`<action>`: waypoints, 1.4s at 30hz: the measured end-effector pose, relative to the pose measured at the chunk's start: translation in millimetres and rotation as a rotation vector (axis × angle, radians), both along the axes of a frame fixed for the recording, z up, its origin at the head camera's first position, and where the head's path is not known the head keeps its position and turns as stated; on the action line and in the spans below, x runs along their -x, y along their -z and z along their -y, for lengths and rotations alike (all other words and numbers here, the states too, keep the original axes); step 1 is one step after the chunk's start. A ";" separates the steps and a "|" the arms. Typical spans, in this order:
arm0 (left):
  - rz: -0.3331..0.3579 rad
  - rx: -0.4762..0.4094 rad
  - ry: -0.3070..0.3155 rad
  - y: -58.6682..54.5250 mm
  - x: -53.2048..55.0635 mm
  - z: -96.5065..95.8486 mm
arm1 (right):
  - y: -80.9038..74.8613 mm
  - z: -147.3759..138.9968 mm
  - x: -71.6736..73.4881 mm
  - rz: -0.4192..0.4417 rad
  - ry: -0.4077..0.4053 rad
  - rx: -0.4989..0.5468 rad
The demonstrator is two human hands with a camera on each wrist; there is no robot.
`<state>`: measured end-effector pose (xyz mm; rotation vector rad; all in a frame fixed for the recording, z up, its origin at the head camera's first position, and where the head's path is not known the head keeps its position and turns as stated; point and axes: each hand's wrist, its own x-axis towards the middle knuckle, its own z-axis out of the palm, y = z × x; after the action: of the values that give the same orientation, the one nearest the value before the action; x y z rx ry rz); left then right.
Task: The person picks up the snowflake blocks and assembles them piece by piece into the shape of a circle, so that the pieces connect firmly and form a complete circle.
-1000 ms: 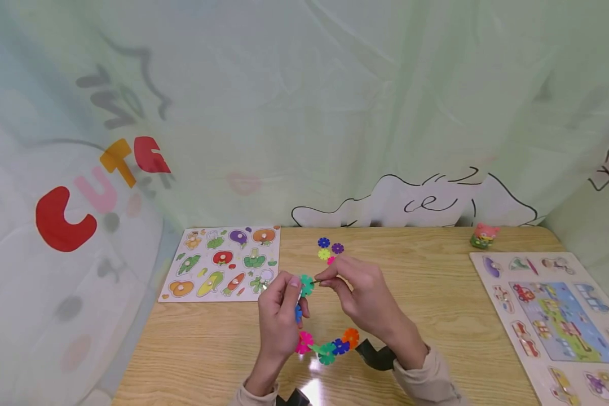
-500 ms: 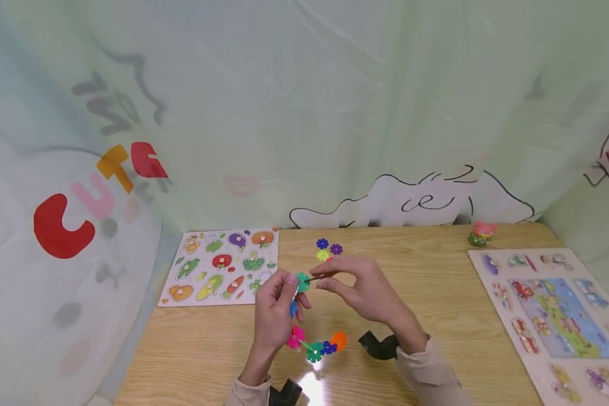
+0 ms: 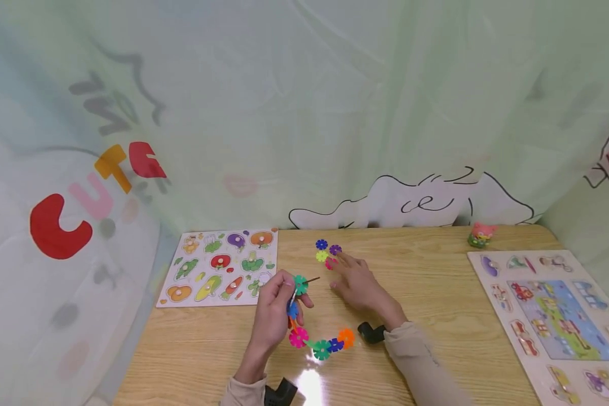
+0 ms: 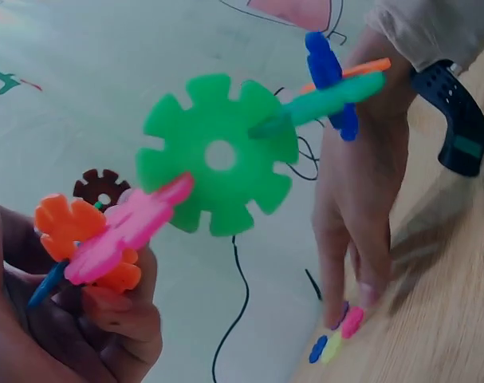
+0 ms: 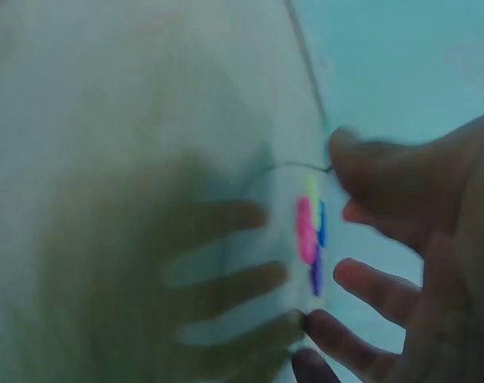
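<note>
My left hand [image 3: 274, 304] pinches a chain of slotted plastic snowflake discs near its upper end. A teal disc [image 3: 301, 285] sits by the fingertips, and a brown disc [image 4: 98, 190] is slotted onto it edge-on. Below the hand the chain runs through a pink disc [image 3: 298, 337] and a green disc [image 4: 218, 155] to an orange disc [image 3: 346, 338]. My right hand [image 3: 361, 285] holds nothing, its fingers spread over the loose discs. Nearest to its fingertips are the pink loose disc [image 3: 330, 264] and the purple one [image 3: 335, 249]; contact is unclear.
A yellow disc [image 3: 322, 256] and a dark blue disc [image 3: 321, 244] lie beside them. A vegetable puzzle board [image 3: 218, 268] is at left, a vehicle puzzle board [image 3: 553, 316] at right. A pink figurine [image 3: 482, 235] stands near the back edge, before a curtain [image 3: 335, 113].
My right hand has let go of the brown disc, which stays on the chain, and has moved forward to the loose discs with fingers spread. The left hand keeps its hold.
</note>
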<state>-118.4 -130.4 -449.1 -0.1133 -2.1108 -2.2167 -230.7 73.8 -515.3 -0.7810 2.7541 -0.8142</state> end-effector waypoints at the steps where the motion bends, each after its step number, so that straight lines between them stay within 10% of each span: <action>1: 0.000 -0.001 0.006 -0.5 -0.5 -1.0 | 1.2 2.3 -1.7 -0.005 -0.001 -0.030; 12: 0.018 0.017 -0.057 -1.9 -2.1 -7.3 | 5.0 10.2 -3.6 -0.070 0.211 0.002; 19: -0.009 0.041 -0.055 -1.1 -2.3 -6.8 | 6.0 6.1 0.5 0.044 0.312 0.040; 29: -0.063 0.037 -0.036 0.2 -5.6 -5.2 | -23.0 -7.5 -0.1 0.159 0.162 0.266; 35: -0.106 0.061 -0.043 -3.8 -7.9 -5.6 | -66.2 -7.2 -21.5 0.263 0.085 0.598; 42: -0.173 0.078 -0.074 -9.1 -11.2 -7.5 | -97.1 -7.0 -45.8 0.229 -0.031 0.719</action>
<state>-107.1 -122.8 -440.0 -0.2192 -2.0738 -2.0062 -184.9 80.8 -418.2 -0.7585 2.2221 -1.7966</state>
